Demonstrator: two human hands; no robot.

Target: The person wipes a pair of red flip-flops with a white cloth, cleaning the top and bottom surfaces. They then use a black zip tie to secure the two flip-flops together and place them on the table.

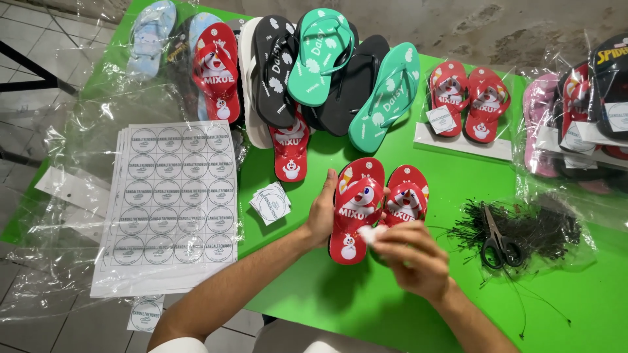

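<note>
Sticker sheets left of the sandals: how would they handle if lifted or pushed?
The sticker sheets are thin and paper-like, so they would probably droop if lifted by one edge. The sheets are fanned at the left edge, so a push would likely slide them apart. They lie partly on clear plastic film, which may let them slip.

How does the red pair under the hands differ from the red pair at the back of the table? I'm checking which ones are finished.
The red pair under the hands has no tag on it that I can see; the back red pair carries a white square tag. The near pair lies straight on the green table, steadied by the left hand, while the right hand pinches something small and white. The back pair rests untouched on white card. Both share the snowman print.
</note>
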